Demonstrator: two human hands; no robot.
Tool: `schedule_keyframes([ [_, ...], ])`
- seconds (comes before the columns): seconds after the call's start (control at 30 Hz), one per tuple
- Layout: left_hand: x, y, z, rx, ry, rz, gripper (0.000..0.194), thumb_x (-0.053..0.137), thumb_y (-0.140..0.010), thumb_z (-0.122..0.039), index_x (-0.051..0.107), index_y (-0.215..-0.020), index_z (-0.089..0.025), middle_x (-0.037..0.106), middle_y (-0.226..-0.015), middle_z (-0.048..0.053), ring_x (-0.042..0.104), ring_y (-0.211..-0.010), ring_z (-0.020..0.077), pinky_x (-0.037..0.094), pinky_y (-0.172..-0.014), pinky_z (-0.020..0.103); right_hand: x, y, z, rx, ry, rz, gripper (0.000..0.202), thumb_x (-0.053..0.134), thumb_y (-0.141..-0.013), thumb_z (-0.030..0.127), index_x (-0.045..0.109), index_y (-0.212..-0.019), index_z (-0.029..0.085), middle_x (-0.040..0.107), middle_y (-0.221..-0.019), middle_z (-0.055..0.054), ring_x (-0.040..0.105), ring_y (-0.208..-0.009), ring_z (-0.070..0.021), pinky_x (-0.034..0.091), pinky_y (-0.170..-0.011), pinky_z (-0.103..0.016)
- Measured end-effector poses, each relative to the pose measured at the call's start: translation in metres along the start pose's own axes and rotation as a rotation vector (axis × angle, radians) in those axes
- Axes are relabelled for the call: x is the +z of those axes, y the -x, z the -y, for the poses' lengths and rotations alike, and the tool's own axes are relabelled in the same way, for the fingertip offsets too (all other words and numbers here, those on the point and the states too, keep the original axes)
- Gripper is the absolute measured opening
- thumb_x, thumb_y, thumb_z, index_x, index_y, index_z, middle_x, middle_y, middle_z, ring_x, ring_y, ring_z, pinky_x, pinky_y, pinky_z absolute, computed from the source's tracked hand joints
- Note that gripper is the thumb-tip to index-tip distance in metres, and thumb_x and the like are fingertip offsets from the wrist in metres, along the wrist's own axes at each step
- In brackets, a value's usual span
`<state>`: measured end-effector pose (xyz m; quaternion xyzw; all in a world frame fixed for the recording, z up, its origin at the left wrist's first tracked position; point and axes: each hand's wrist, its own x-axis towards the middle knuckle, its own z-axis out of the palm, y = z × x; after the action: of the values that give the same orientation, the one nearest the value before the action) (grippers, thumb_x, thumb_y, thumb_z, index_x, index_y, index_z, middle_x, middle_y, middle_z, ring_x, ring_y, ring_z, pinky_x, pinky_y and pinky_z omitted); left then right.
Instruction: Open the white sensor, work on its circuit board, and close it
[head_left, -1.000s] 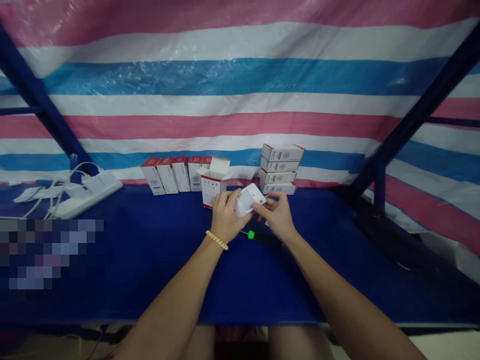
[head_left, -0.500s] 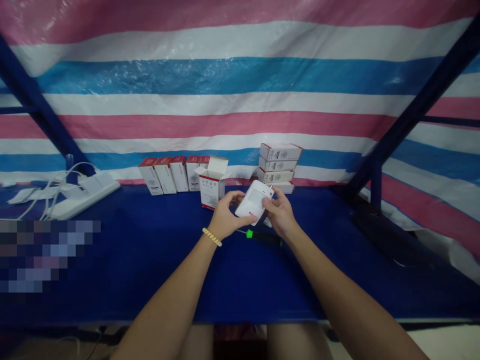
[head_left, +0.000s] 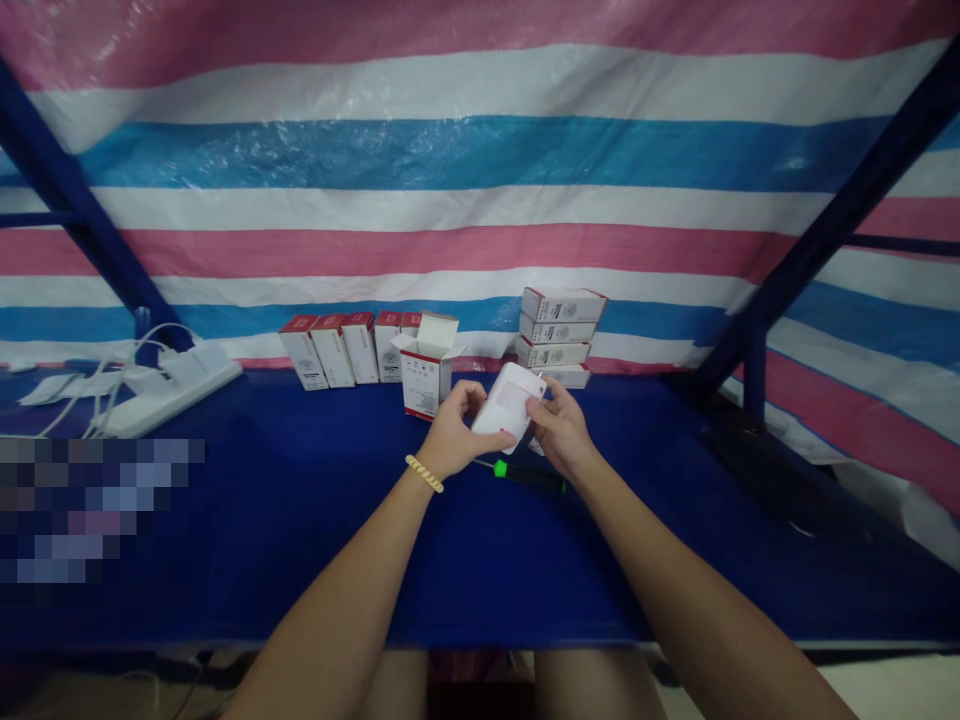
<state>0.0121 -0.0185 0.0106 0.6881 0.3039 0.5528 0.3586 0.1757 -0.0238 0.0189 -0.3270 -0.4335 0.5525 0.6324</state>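
— Striped sheeting (head_left: pixel 480 155) behind, blue tabletop (head_left: pixel 315 560) below. Head view only, so begin there. Location of the white device (head_left: pixel 504 405)?

— Raised above the tabletop, between both hands, tilted, windowed face upward. Clear of the open carton (head_left: pixel 424 385), just to its right and nearer the wearer.

— State of grip?

— Left hand (head_left: pixel 454 430): closed on the lower left side, thumb across the bottom corner. Right hand (head_left: pixel 559 425): pinched at the upper right edge, thumb on the front. Rear fingertips hidden.

— Changed within the last second?

— Turned further face-up, with the lower end uncovered from behind the left hand. Also, a reddish glint near the upper right edge, absent half a second ago; possibly a lit indicator, too small to confirm.

— Meaning for the work?

— Judged, not seen: front face presented for viewing, both hands committed, handling unfinished.

— Nearby?

— Green-collared screwdriver (head_left: pixel 529 477) lying just below the hands, unheld. Farther back, a row of boxes (head_left: pixel 334 352) at left, a stack of boxes (head_left: pixel 559 330) at right.
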Motion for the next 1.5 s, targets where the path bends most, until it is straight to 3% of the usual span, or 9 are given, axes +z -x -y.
schedule_keyframes([
  [0.13, 0.003, -0.001, -0.001, -0.039, 0.041, -0.088, 0.049, 0.084, -0.058, -0.026, 0.055, -0.097, -0.019, 0.061, -0.09, 0.003, 0.059, -0.085, 0.0185, 0.047, -0.076, 0.032, -0.001, -0.002, 0.003, -0.032, -0.032, -0.049, 0.064, 0.084, -0.051, 0.043, 0.044, -0.097, 0.024, 0.062, -0.066, 0.005, 0.057, -0.051, -0.0128, 0.046, -0.042, -0.025],
  [0.4, 0.0, -0.001, -0.009, -0.146, 0.052, 0.002, 0.045, 0.082, -0.062, -0.028, 0.062, -0.102, -0.018, 0.062, -0.074, 0.0, 0.054, -0.067, 0.0133, 0.041, -0.061, 0.026, -0.004, -0.002, 0.001, -0.034, 0.042, -0.021, 0.064, 0.083, -0.054, 0.046, 0.041, -0.097, 0.024, 0.062, -0.068, 0.004, 0.058, -0.055, -0.0136, 0.047, -0.043, -0.025],
  [0.67, -0.005, 0.0, -0.011, -0.168, 0.004, 0.11, 0.042, 0.076, -0.069, -0.032, 0.058, -0.104, -0.019, 0.058, -0.072, -0.002, 0.051, -0.062, 0.0112, 0.038, -0.055, 0.023, -0.006, -0.002, -0.003, -0.032, 0.143, -0.017, 0.069, 0.08, -0.055, 0.052, 0.039, -0.103, 0.025, 0.064, -0.077, 0.001, 0.06, -0.06, -0.0149, 0.05, -0.048, -0.028],
  [0.87, 0.0, 0.005, -0.005, -0.058, -0.364, 0.012, 0.057, 0.08, -0.061, -0.035, 0.048, -0.106, -0.019, 0.062, -0.092, 0.003, 0.06, -0.083, 0.0196, 0.047, -0.071, 0.031, -0.002, -0.001, -0.004, -0.012, 0.21, 0.004, 0.068, 0.081, -0.054, 0.051, 0.035, -0.097, 0.026, 0.064, -0.078, 0.002, 0.061, -0.062, -0.0149, 0.051, -0.053, -0.029],
  [1.03, 0.004, 0.005, -0.003, -0.044, -0.668, -0.05, 0.062, 0.08, -0.06, -0.042, 0.047, -0.106, -0.018, 0.063, -0.095, 0.007, 0.062, -0.087, 0.0255, 0.048, -0.073, 0.036, -0.001, 0.0, -0.007, -0.034, 0.263, 0.045, 0.061, 0.081, -0.054, 0.045, 0.035, -0.089, 0.026, 0.062, -0.074, 0.003, 0.061, -0.065, -0.0144, 0.052, -0.058, -0.029],
  [1.27, -0.002, 0.004, 0.0, 0.032, -0.777, -0.104, 0.058, 0.079, -0.063, -0.029, 0.049, -0.111, -0.018, 0.063, -0.103, 0.008, 0.06, -0.1, 0.0289, 0.049, -0.082, 0.04, -0.012, -0.005, 0.0, -0.067, 0.453, 0.025, 0.051, 0.081, -0.055, 0.043, 0.049, -0.089, 0.022, 0.063, -0.072, 0.0, 0.057, -0.061, -0.0133, 0.048, -0.052, -0.027],
  [1.5, -0.003, 0.003, 0.008, 0.046, -0.788, -0.039, 0.061, 0.081, -0.065, -0.023, 0.049, -0.117, -0.017, 0.062, -0.112, 0.009, 0.058, -0.105, 0.027, 0.049, -0.088, 0.04, -0.027, -0.015, 0.006, -0.039, 0.593, -0.084, 0.032, 0.067, -0.063, 0.042, 0.061, -0.083, 0.017, 0.063, -0.066, -0.002, 0.058, -0.063, -0.0158, 0.043, -0.05, -0.026],
])
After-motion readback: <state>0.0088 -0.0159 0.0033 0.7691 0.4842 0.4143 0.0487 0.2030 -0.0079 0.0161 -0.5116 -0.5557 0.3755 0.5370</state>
